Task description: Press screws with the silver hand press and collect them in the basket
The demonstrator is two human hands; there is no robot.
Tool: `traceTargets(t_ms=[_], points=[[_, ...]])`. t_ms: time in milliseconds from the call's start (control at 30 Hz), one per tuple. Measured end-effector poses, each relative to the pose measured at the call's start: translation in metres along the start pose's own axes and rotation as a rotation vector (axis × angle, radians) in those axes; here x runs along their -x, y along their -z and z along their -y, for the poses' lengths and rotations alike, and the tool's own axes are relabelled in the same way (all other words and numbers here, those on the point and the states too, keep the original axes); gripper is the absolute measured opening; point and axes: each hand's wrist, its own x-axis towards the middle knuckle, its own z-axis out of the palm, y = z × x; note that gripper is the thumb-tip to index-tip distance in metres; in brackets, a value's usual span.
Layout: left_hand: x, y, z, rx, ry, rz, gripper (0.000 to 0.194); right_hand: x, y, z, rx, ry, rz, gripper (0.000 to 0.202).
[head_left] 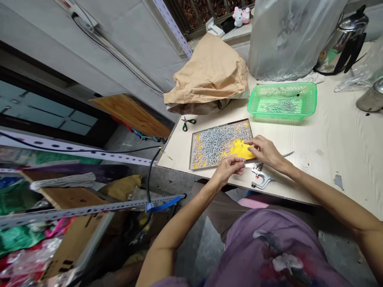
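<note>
A shallow tray with a yellow bottom holds a mass of small silvery metal pins or rivets. At the tray's front edge my left hand is closed in a pinch, with a small pale, shiny piece at its fingertips, too small to name surely. My right hand hovers at the tray's right end, thumb and forefinger apart, near a bare yellow patch where one loose piece lies. Just below the right hand rests a silver hand tool with a C-shaped jaw, partly hidden by the wrist.
Behind the tray stand a green basket with more metal pieces and a brown paper bag. Small scissors lie at the table's left edge. Farther back are a large plastic bag and a metal kettle.
</note>
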Motion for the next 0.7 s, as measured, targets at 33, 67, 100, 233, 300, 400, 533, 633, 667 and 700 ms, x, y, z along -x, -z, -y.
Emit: traceTargets(t_ms=[33, 67, 100, 233, 300, 400, 533, 633, 667, 700], points=[[0.005, -0.005, 0.005, -0.031, 0.016, 0.006, 0.025, 0.012, 0.008, 0.002, 0.036, 0.024, 0.016, 0.023], [0.008, -0.01, 0.01, -0.06, 0.037, 0.007, 0.024, 0.026, 0.016, 0.003, 0.076, 0.043, 0.044, 0.024], [0.011, -0.014, 0.014, -0.089, 0.061, 0.007, 0.023, 0.041, 0.023, 0.004, 0.127, 0.053, 0.081, 0.025], [0.014, -0.028, 0.025, -0.223, 0.176, 0.014, 0.015, 0.101, 0.037, 0.002, 0.37, 0.035, 0.229, 0.025], [0.012, -0.032, 0.028, -0.278, 0.235, 0.005, 0.013, 0.122, 0.037, 0.0, 0.453, 0.005, 0.272, 0.023], [0.008, -0.034, 0.03, -0.302, 0.309, 0.021, 0.014, 0.138, 0.033, -0.004, 0.509, -0.032, 0.292, 0.02], [0.005, -0.036, 0.027, -0.305, 0.404, 0.101, 0.014, 0.141, 0.03, -0.006, 0.487, -0.04, 0.284, 0.023], [0.004, -0.038, 0.023, -0.33, 0.447, 0.093, 0.015, 0.141, 0.029, -0.006, 0.48, -0.032, 0.278, 0.026], [0.004, -0.039, 0.022, -0.339, 0.458, 0.087, 0.015, 0.141, 0.029, -0.007, 0.486, -0.029, 0.276, 0.027], [0.004, -0.04, 0.021, -0.35, 0.466, 0.083, 0.016, 0.141, 0.028, -0.007, 0.493, -0.026, 0.275, 0.027]])
